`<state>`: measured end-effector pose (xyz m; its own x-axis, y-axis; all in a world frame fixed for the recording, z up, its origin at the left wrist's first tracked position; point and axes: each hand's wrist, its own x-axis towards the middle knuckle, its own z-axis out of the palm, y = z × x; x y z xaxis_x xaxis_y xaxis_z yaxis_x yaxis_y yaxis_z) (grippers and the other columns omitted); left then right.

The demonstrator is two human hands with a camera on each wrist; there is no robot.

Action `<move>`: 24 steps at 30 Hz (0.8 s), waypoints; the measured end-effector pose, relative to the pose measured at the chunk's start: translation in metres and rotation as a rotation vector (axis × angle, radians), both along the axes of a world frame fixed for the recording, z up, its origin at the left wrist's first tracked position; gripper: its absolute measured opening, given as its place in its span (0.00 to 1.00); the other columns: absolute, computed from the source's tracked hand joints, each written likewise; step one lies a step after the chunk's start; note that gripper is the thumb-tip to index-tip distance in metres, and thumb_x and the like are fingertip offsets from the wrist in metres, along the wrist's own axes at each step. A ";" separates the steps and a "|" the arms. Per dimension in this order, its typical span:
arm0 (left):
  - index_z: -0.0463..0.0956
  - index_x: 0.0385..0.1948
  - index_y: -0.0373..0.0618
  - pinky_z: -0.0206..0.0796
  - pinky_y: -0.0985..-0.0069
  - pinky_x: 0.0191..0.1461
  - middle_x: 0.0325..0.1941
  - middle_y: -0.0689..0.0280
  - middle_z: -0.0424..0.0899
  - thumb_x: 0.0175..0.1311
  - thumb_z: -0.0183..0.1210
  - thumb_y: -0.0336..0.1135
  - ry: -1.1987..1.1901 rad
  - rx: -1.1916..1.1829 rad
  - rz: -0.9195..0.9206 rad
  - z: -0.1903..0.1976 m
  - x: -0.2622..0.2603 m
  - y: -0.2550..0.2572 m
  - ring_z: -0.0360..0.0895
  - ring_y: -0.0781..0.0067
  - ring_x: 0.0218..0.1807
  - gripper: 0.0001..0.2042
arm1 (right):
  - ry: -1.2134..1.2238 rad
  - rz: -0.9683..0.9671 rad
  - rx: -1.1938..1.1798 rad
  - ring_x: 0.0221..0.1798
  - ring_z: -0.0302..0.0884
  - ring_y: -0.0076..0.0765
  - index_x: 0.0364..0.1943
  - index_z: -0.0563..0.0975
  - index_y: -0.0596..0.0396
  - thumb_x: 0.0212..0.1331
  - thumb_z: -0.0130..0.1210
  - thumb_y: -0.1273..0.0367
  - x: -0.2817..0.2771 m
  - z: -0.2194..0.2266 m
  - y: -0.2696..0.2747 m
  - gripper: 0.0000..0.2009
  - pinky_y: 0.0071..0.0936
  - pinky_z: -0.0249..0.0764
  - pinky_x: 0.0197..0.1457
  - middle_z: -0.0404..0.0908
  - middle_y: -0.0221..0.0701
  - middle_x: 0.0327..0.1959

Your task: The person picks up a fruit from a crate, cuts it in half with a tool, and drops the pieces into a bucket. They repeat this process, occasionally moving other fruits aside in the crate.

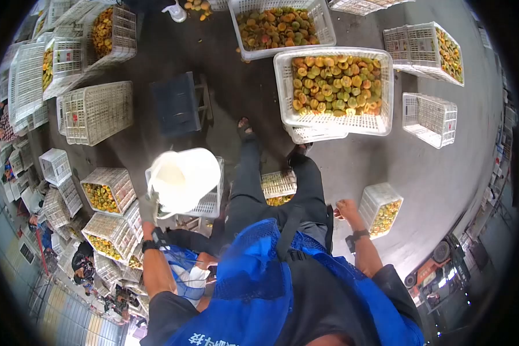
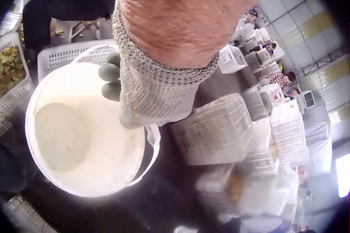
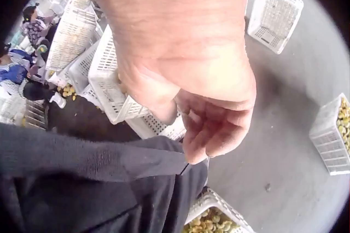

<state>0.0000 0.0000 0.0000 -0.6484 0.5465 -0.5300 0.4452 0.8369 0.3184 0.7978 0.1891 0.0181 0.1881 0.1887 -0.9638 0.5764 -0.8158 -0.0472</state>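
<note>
A white plastic bucket [image 1: 199, 176] is tipped in the left hand, its open mouth showing a bare inside [image 2: 63, 134] in the left wrist view. My left hand [image 2: 156, 99] wears a knitted glove with dark fingertips and grips the bucket at its rim; the handle [image 2: 155, 148] hangs loose beside it. A white crate [image 1: 210, 199] lies behind the bucket in the head view. My right hand [image 3: 210, 118] hangs bare beside the dark trousers [image 3: 93, 173], fingers loosely curled, with nothing in them.
Large white crates of halved orange-green fruit [image 1: 337, 86] stand ahead. A blue crate [image 1: 176, 104] sits on the floor at left. Stacked crates [image 1: 98, 112] line the left side, and a seated person [image 2: 71, 3] is close by. One fruit crate [image 1: 382, 210] stands near the right hand.
</note>
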 end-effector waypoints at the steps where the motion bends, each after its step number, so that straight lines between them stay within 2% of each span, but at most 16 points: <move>1: 0.81 0.53 0.36 0.72 0.75 0.50 0.38 0.59 0.87 0.63 0.63 0.36 -0.159 -0.240 0.199 0.068 0.012 0.055 0.84 0.65 0.42 0.19 | 0.008 0.025 -0.054 0.25 0.84 0.37 0.33 0.80 0.59 0.64 0.53 0.62 -0.009 0.011 -0.007 0.13 0.32 0.79 0.26 0.83 0.37 0.25; 2: 0.83 0.43 0.37 0.71 0.74 0.32 0.24 0.66 0.83 0.65 0.63 0.38 -0.186 -0.049 0.388 0.084 0.008 0.054 0.80 0.69 0.25 0.14 | 0.021 0.053 -0.109 0.25 0.84 0.36 0.32 0.80 0.59 0.65 0.53 0.63 -0.014 0.020 -0.013 0.13 0.32 0.79 0.26 0.83 0.37 0.25; 3: 0.83 0.42 0.37 0.69 0.75 0.29 0.22 0.67 0.81 0.66 0.63 0.39 -0.246 -0.008 0.366 0.010 0.015 0.096 0.78 0.71 0.22 0.13 | -0.048 0.063 -0.040 0.25 0.84 0.36 0.32 0.80 0.60 0.65 0.52 0.63 -0.003 0.002 0.019 0.13 0.31 0.79 0.25 0.82 0.37 0.25; 5: 0.83 0.38 0.38 0.66 0.76 0.22 0.19 0.68 0.79 0.67 0.63 0.39 -0.161 -0.047 0.338 0.056 -0.015 0.114 0.74 0.75 0.17 0.12 | -0.001 0.089 -0.055 0.24 0.83 0.34 0.31 0.79 0.61 0.65 0.52 0.64 -0.020 -0.007 0.011 0.13 0.30 0.78 0.24 0.82 0.38 0.24; 8: 0.82 0.34 0.40 0.58 0.78 0.15 0.15 0.71 0.75 0.68 0.62 0.40 -0.137 0.100 0.383 0.074 -0.030 0.120 0.67 0.80 0.11 0.11 | 0.043 0.099 0.001 0.23 0.83 0.33 0.32 0.79 0.63 0.66 0.52 0.64 0.001 -0.031 0.021 0.14 0.29 0.76 0.22 0.82 0.39 0.24; 11: 0.82 0.35 0.40 0.59 0.78 0.16 0.15 0.70 0.75 0.68 0.62 0.40 -0.102 0.124 0.369 0.073 -0.037 0.120 0.69 0.80 0.12 0.11 | 0.056 0.028 0.096 0.22 0.83 0.34 0.32 0.78 0.63 0.66 0.52 0.64 0.010 -0.031 0.063 0.13 0.28 0.76 0.21 0.83 0.39 0.24; 15: 0.82 0.36 0.39 0.61 0.77 0.18 0.16 0.70 0.76 0.68 0.62 0.41 0.016 0.089 0.336 0.099 -0.011 0.141 0.70 0.80 0.14 0.13 | 0.058 0.072 0.140 0.23 0.83 0.34 0.36 0.79 0.63 0.66 0.52 0.64 0.029 -0.038 0.097 0.13 0.30 0.77 0.23 0.82 0.38 0.26; 18: 0.82 0.37 0.39 0.63 0.76 0.19 0.17 0.71 0.77 0.67 0.63 0.43 0.037 0.143 0.269 0.077 -0.021 0.120 0.71 0.81 0.17 0.14 | 0.047 0.075 0.192 0.23 0.82 0.34 0.34 0.78 0.62 0.66 0.51 0.65 0.027 -0.024 0.111 0.12 0.30 0.77 0.23 0.82 0.38 0.25; 21: 0.83 0.37 0.41 0.63 0.76 0.19 0.20 0.71 0.78 0.67 0.62 0.42 0.091 0.106 0.239 0.045 -0.026 0.132 0.72 0.82 0.18 0.12 | 0.008 -0.020 0.184 0.22 0.81 0.33 0.32 0.77 0.62 0.65 0.50 0.66 0.025 -0.032 0.087 0.12 0.30 0.77 0.23 0.82 0.38 0.25; 23: 0.83 0.37 0.42 0.63 0.76 0.18 0.20 0.71 0.78 0.68 0.62 0.41 -0.148 0.124 0.258 0.053 -0.008 0.169 0.72 0.82 0.19 0.11 | -0.018 -0.077 0.208 0.22 0.81 0.33 0.31 0.77 0.63 0.65 0.50 0.67 0.019 -0.032 0.054 0.12 0.30 0.77 0.23 0.81 0.38 0.24; 24: 0.83 0.36 0.43 0.62 0.77 0.18 0.19 0.73 0.77 0.68 0.62 0.40 -0.165 0.116 0.232 0.046 -0.010 0.178 0.71 0.83 0.17 0.10 | 0.000 -0.134 0.184 0.22 0.81 0.33 0.31 0.77 0.63 0.65 0.50 0.67 0.009 -0.033 0.034 0.12 0.30 0.77 0.23 0.81 0.38 0.24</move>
